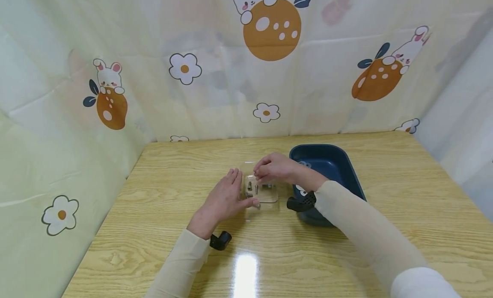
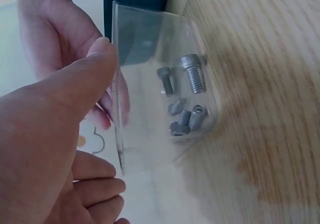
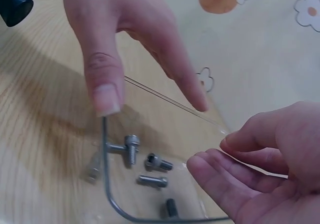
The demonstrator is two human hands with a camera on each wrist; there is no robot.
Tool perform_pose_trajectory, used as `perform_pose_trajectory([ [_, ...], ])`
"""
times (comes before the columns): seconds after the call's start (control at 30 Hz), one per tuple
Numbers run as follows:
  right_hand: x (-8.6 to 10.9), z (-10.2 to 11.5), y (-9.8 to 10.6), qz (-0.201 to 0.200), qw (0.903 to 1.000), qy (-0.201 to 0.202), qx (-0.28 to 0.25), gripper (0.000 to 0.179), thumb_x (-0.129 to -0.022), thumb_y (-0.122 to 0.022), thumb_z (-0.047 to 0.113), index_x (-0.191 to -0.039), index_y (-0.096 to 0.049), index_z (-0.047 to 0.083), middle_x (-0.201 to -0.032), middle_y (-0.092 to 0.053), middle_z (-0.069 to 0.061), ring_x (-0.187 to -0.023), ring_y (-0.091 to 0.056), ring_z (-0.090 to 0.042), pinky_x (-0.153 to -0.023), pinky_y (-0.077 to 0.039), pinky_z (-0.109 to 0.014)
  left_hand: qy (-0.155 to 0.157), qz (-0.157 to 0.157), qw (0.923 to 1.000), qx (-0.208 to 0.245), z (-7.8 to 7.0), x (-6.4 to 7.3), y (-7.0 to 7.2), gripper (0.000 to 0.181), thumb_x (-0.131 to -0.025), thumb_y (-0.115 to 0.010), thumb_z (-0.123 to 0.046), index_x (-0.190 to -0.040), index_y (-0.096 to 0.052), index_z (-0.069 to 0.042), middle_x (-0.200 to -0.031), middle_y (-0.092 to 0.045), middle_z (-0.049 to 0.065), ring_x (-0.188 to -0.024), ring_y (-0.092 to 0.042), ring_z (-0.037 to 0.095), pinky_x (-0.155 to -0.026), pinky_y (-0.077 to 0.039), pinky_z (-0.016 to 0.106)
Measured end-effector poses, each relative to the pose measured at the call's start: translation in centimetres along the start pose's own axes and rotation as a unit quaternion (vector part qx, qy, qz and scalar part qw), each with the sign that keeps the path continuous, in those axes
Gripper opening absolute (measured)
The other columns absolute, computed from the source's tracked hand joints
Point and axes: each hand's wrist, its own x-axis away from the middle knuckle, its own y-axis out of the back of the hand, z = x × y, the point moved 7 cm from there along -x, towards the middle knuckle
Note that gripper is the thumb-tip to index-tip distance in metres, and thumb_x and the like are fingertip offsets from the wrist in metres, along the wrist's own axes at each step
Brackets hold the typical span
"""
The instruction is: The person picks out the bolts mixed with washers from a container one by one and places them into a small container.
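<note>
A clear plastic box (image 1: 269, 202) stands on the table with several metal socket-head screws (image 3: 153, 180) on its floor. The largest screw (image 2: 194, 74) shows thick threads in the left wrist view. My left hand (image 1: 222, 196) is at the box's left side, its thumb on the rim and its fingers stretched along the edge. Over the box's far right part is my right hand (image 1: 276, 167), fingers bent and fingertips close together beside the rim. I cannot tell whether anything is between those fingertips.
Just right of the box stands a dark blue tray (image 1: 356, 184) with a cartoon print, under the right forearm. Wood-grain table (image 1: 173, 174) surrounds both. A patterned curtain (image 1: 215, 92) hangs along the back and sides. Each wrist carries a black camera (image 1: 221, 241).
</note>
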Motion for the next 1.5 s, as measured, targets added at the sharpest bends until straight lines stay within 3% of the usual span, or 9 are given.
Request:
perform_pose_trajectory([
  [0.2,1.3,0.3,2.2,-0.009,0.9994,0.020,-0.026,0.032,-0.101,-0.053,0.007,-0.126,-0.057,-0.011,-0.125,-0.060,-0.029,-0.112,-0.066,-0.036,-0.101,-0.052,-0.046,-0.012,-0.008,0.9999,0.007,-0.9,-0.3,0.5,0.102,-0.090,-0.059,-0.064,-0.156,-0.021,0.004,-0.162,-0.023,0.023,-0.153,-0.020,0.032,-0.124,-0.024,0.044],
  [0.43,2.9,0.1,5.1,-0.028,0.9982,0.034,-0.042,0.032,-0.103,-0.050,0.006,-0.127,-0.053,-0.013,-0.118,-0.062,-0.022,-0.096,-0.070,-0.017,-0.104,-0.050,-0.049,-0.025,-0.012,0.9996,0.004,-2.2,-0.9,0.9,0.103,-0.089,-0.059,-0.065,-0.156,-0.020,0.004,-0.163,-0.022,0.022,-0.152,-0.021,0.032,-0.123,-0.025,0.043],
  [0.57,3.4,-0.4,6.7,-0.047,0.9975,0.038,-0.038,0.034,-0.103,-0.048,0.008,-0.128,-0.052,-0.015,-0.118,-0.062,-0.023,-0.095,-0.070,-0.014,-0.101,-0.053,-0.044,-0.033,-0.011,0.9994,0.005,-3.1,-1.2,1.1,0.102,-0.089,-0.059,-0.064,-0.155,-0.023,0.004,-0.162,-0.024,0.022,-0.152,-0.022,0.033,-0.124,-0.025,0.042],
  [0.7,4.0,-1.3,8.2,-0.065,0.9966,0.037,-0.034,0.036,-0.105,-0.045,0.010,-0.129,-0.050,-0.016,-0.121,-0.061,-0.026,-0.097,-0.069,-0.015,-0.098,-0.055,-0.039,-0.041,-0.006,0.9991,0.004,-4.0,-1.6,1.1,0.103,-0.088,-0.060,-0.066,-0.154,-0.025,0.005,-0.162,-0.025,0.021,-0.152,-0.021,0.032,-0.124,-0.023,0.042],
  [0.97,5.0,-3.2,10.7,-0.123,0.9912,0.008,-0.049,0.039,-0.105,-0.043,0.010,-0.133,-0.047,-0.018,-0.129,-0.055,-0.034,-0.109,-0.066,-0.030,-0.106,-0.049,-0.046,-0.057,0.008,0.9984,-0.001,-6.2,-2.6,0.5,0.104,-0.087,-0.060,-0.067,-0.155,-0.024,0.003,-0.163,-0.024,0.019,-0.153,-0.020,0.031,-0.124,-0.024,0.042],
  [1.13,5.1,-4.1,11.2,-0.147,0.9877,-0.007,-0.052,0.041,-0.105,-0.042,0.009,-0.136,-0.045,-0.018,-0.132,-0.053,-0.035,-0.108,-0.066,-0.026,-0.108,-0.047,-0.047,-0.066,0.019,0.9976,-0.009,-7.7,-3.0,-0.4,0.104,-0.086,-0.059,-0.070,-0.156,-0.025,0.001,-0.164,-0.024,0.016,-0.153,-0.020,0.029,-0.124,-0.026,0.041],
  [1.3,5.1,-5.0,11.2,-0.158,0.9851,-0.020,-0.066,0.042,-0.104,-0.042,0.009,-0.136,-0.044,-0.019,-0.131,-0.054,-0.032,-0.102,-0.067,-0.019,-0.104,-0.051,-0.039,-0.080,0.028,0.9962,-0.022,-9.0,-3.1,-1.2,0.104,-0.085,-0.056,-0.073,-0.156,-0.026,-0.002,-0.164,-0.025,0.014,-0.154,-0.020,0.026,-0.124,-0.025,0.038],
  [1.5,4.7,-6.0,11.0,-0.164,0.9830,-0.038,-0.073,0.043,-0.105,-0.040,0.009,-0.138,-0.043,-0.018,-0.135,-0.050,-0.032,-0.113,-0.061,-0.028,-0.107,-0.048,-0.041,-0.098,0.031,0.9943,-0.029,-10.2,-3.0,-1.8,0.106,-0.085,-0.053,-0.076,-0.156,-0.026,-0.002,-0.164,-0.025,0.014,-0.153,-0.022,0.025,-0.123,-0.026,0.037],
])
